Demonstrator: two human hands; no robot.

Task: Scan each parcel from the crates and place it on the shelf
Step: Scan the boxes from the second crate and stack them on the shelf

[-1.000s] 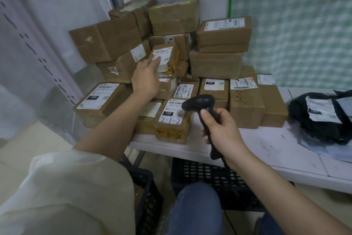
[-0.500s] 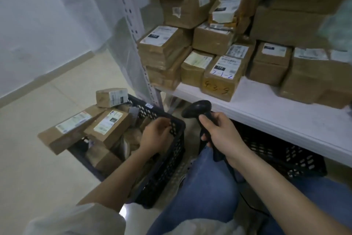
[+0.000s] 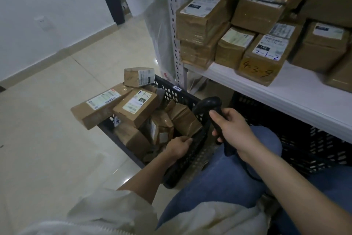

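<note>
Pale floor tiles are filling the 9 o'clock side, with one white shelf running toward 3 o'clock, carrying at least eight brown parcels. Two black crates are showing: one crate at centre holding about seven parcels, another crate under the shelf. The left hand is reaching into the centre crate, fingers curling on a taped parcel lying at their 12 o'clock. The right hand is gripping one black scanner.

Left hand reaching into parcel crate, right hand gripping scanner
</note>
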